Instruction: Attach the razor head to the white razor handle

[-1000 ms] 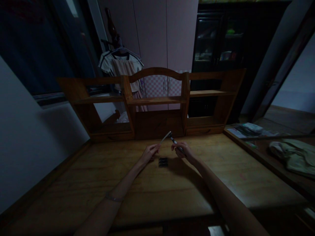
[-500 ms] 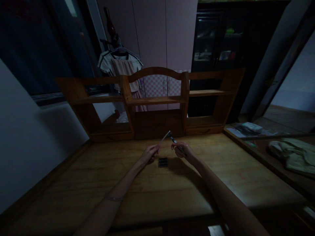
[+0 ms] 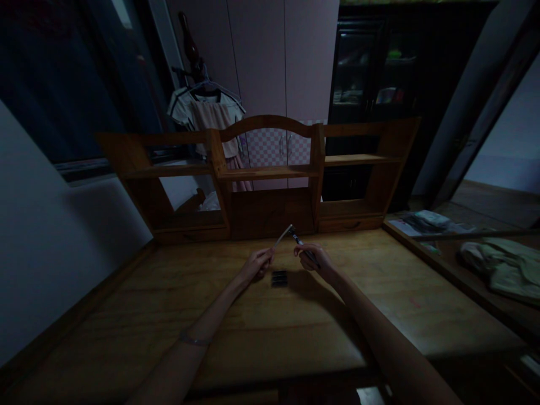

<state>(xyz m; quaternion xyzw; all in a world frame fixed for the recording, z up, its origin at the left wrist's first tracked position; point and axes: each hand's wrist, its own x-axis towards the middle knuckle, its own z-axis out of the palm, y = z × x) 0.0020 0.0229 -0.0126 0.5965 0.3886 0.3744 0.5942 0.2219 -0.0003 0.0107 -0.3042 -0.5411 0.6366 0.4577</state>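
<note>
My left hand [image 3: 258,264] is closed around the lower end of a thin pale stick [image 3: 282,236], which slants up and to the right. In my right hand [image 3: 314,257] is a slim dark handled tool [image 3: 298,241] with light marks, slanting up and to the left; its exact kind is too dim to make out. The tips of stick and tool meet, or nearly meet, above the desk; whether they touch I cannot tell. Between and slightly below the hands, a small black ridged block [image 3: 279,278] lies on the wooden desk [image 3: 253,349].
Along the desk's far edge stands a wooden shelf unit [image 3: 270,175] with open compartments. A white wall [image 3: 50,253] borders the left side. To the right, a lower surface holds papers [image 3: 426,220] and a pale crumpled cloth [image 3: 506,264].
</note>
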